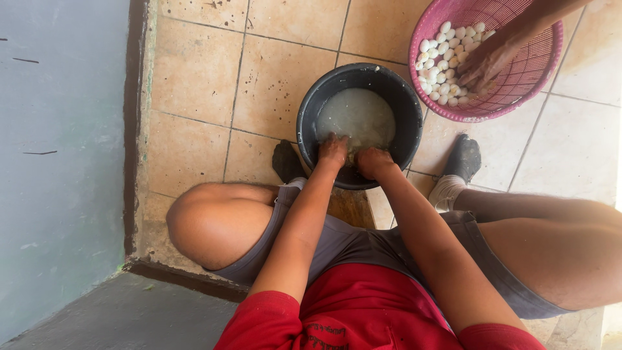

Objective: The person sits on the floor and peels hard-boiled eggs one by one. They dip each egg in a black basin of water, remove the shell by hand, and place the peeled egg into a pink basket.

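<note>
A black bucket (311, 110) of cloudy whitish water stands on the tiled floor between my feet. My left hand (333, 150) and my right hand (373, 161) are both dipped into the water at the bucket's near edge, close together. The fingers are under the murky water, so I cannot tell what they hold. A pink plastic basket (541, 71) at the upper right holds several small white round eggs (435, 59). Another person's hand (486, 61) reaches into that basket from the top right.
I squat on beige floor tiles (272, 71), knees spread wide, dark socks on both feet. A grey-blue wall (61, 149) with a dark raised edge runs along the left.
</note>
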